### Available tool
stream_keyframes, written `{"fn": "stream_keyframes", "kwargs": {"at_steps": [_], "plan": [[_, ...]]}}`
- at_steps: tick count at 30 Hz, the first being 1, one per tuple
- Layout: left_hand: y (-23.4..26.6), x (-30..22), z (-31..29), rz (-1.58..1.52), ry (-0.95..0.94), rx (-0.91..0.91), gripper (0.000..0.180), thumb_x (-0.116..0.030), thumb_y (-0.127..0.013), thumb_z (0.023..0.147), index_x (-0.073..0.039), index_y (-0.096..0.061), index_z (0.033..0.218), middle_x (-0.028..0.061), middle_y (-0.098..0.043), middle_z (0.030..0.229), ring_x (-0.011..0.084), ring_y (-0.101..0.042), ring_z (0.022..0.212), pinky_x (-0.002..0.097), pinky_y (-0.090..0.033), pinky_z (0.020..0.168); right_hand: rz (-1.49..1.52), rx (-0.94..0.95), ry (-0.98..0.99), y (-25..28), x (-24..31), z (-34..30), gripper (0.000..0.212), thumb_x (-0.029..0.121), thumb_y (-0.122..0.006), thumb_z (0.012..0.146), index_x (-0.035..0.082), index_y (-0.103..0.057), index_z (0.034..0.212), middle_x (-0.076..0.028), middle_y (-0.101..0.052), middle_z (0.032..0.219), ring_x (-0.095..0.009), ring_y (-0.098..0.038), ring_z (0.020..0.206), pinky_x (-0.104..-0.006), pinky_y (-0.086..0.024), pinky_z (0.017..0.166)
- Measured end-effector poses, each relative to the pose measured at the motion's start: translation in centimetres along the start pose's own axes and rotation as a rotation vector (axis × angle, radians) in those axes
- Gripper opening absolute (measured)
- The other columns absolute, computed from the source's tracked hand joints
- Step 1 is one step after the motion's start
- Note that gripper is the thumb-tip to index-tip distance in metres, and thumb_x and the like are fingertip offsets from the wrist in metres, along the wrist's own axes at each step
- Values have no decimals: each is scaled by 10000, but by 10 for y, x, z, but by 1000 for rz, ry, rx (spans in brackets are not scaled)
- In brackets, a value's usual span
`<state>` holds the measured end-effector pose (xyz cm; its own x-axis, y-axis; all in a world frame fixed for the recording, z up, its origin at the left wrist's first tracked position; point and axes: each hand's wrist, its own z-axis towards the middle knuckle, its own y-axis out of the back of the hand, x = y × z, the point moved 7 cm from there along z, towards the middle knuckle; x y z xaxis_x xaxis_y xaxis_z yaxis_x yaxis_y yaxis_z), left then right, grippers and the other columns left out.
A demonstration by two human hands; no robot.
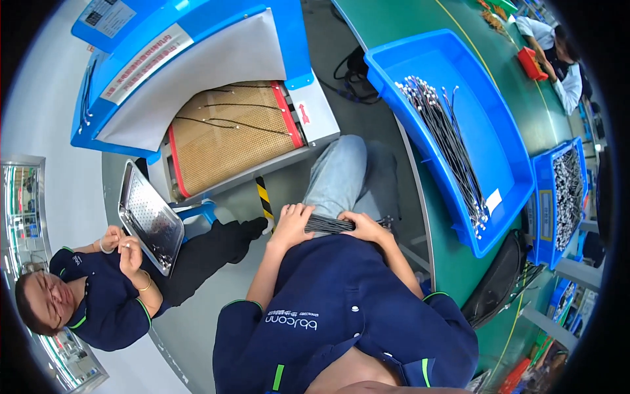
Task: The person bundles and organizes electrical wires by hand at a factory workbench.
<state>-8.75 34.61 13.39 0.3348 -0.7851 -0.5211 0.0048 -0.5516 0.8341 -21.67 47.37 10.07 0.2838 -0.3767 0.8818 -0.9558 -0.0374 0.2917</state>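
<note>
A bundle of black cables (328, 224) lies across my lap, gripped at both ends. My left hand (293, 225) is closed round its left part, and my right hand (363, 227) wraps round its right part. Small light connector ends stick out past my right hand. Ahead of me, several black cables (239, 106) lie spread on the brown mesh belt (216, 157) of a blue-hooded machine. To my right, a blue bin (495, 141) holds a larger bundle of similar cables (446, 144) with white ends.
A green table (394, 20) runs along my right side. Beyond the bin stands a second blue bin (542, 197) full of small parts. At the left, a co-worker (108, 295) sits beside a perforated metal tray (154, 217). Another person (558, 59) works at the far right near a red box (530, 64).
</note>
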Motion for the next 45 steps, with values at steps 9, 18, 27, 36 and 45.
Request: {"fn": "stream_keyframes", "kwargs": {"at_steps": [9, 18, 27, 36, 45], "plan": [[-32, 75, 97, 18, -26, -41, 633, -266, -762, 671, -111, -497, 1225, 105, -545, 1065, 293, -494, 1092, 429, -337, 995, 190, -224, -102, 55, -72, 81, 199, 113, -735, 774, -5, -600, 860, -79, -631, 779, -163, -612, 744, -289, -484, 707], [-35, 111, 130, -162, 26, 66, 685, -351, -755, 711, -99, -471, 1281, 111, -504, 1219, 298, -439, 1196, 472, -281, 1074, -41, -192, -22, 79, -88, 119, 188, 153, -733, 756, 5, -633, 814, -101, -633, 833, -246, -631, 787, -327, -486, 727], [-28, 129, 142, -249, 14, -133, 320, -223, -631, 852, -72, -578, 1129, 104, -552, 1100, 294, -503, 1084, 418, -364, 999, 104, -247, -49, 107, -79, 130, 122, 106, -700, 797, 7, -636, 830, -86, -626, 787, -181, -607, 717, -292, -475, 661], [19, 135, 134, -202, -30, -226, 116, -149, -641, 821, -54, -652, 885, 70, -575, 936, 270, -537, 936, 389, -435, 830, -50, -359, 177, 128, -22, 137, 150, 60, -688, 785, 16, -685, 928, -99, -645, 839, -222, -637, 765, -311, -495, 681], [91, 129, 92, -543, -140, -14, 231, -212, -500, 938, -41, -653, 969, 118, -647, 932, 299, -632, 879, 388, -498, 778, -278, -357, 345, 57, 139, 176, 148, 11, -692, 750, 14, -687, 898, -104, -637, 823, -250, -626, 744, -332, -500, 672]]}}
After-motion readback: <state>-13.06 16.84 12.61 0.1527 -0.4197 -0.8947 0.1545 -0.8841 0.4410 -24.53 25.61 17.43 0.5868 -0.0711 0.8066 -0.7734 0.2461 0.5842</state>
